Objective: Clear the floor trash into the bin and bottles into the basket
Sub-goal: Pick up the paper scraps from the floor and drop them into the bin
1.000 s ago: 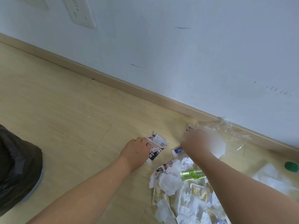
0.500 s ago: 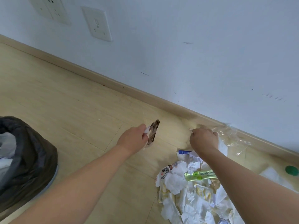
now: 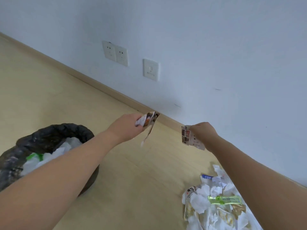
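Observation:
My left hand (image 3: 126,127) is raised above the floor and grips a printed wrapper scrap (image 3: 147,121) with a strip hanging down from it. My right hand (image 3: 202,132) is also lifted and holds another printed paper scrap (image 3: 189,137). A bin lined with a black bag (image 3: 54,138) stands at the left, below my left forearm, with white and green trash inside. A pile of torn paper and wrappers (image 3: 214,205) lies on the wooden floor at the lower right, with a green label (image 3: 224,200) on top. No bottle or basket is in view.
A white wall with a wooden skirting board (image 3: 116,95) runs diagonally behind my hands. Wall sockets (image 3: 115,53) and a switch plate (image 3: 150,69) sit above it. Bare wooden floor (image 3: 132,180) lies between the bin and the pile.
Both hands have lifted off the floor, each carrying a paper scrap. The view has swung left and up, bringing more of the bin and the sockets into sight.

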A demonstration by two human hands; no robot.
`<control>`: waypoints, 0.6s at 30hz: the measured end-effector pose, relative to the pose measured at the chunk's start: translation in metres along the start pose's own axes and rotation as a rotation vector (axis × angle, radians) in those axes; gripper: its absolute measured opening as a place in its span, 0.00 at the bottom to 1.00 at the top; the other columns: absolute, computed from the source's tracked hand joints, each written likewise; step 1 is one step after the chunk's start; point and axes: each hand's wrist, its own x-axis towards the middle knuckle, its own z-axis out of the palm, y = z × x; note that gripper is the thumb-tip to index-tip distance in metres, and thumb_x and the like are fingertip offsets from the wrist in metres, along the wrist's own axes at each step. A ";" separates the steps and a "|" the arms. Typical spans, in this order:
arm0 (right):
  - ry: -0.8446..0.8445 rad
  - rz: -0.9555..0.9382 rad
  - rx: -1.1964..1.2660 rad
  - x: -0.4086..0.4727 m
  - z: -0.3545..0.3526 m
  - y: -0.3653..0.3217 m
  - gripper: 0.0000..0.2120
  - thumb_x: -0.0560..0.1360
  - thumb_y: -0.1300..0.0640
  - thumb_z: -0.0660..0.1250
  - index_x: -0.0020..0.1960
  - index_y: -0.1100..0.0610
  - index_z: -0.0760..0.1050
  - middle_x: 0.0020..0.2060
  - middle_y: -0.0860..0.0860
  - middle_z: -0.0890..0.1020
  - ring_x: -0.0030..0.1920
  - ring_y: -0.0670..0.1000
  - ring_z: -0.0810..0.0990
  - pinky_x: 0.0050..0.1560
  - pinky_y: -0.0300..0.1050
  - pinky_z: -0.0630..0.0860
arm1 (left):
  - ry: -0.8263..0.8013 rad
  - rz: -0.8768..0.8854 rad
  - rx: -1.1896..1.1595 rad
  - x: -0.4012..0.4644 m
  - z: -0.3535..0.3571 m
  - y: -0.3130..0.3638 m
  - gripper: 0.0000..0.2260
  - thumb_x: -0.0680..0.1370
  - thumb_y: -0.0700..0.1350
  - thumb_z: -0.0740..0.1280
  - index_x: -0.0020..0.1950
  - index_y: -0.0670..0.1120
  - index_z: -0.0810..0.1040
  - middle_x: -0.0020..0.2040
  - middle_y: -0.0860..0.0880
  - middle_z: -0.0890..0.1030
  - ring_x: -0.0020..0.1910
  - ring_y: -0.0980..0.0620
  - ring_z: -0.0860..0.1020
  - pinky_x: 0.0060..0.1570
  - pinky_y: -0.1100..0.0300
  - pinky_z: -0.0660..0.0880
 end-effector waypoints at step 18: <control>-0.268 -0.778 -0.146 -0.155 0.259 -0.222 0.12 0.76 0.63 0.57 0.35 0.58 0.71 0.29 0.53 0.73 0.28 0.51 0.67 0.31 0.45 0.66 | -0.106 -0.163 0.775 -0.163 -0.117 -0.229 0.08 0.77 0.41 0.63 0.54 0.48 0.78 0.50 0.50 0.73 0.48 0.49 0.74 0.38 0.57 0.70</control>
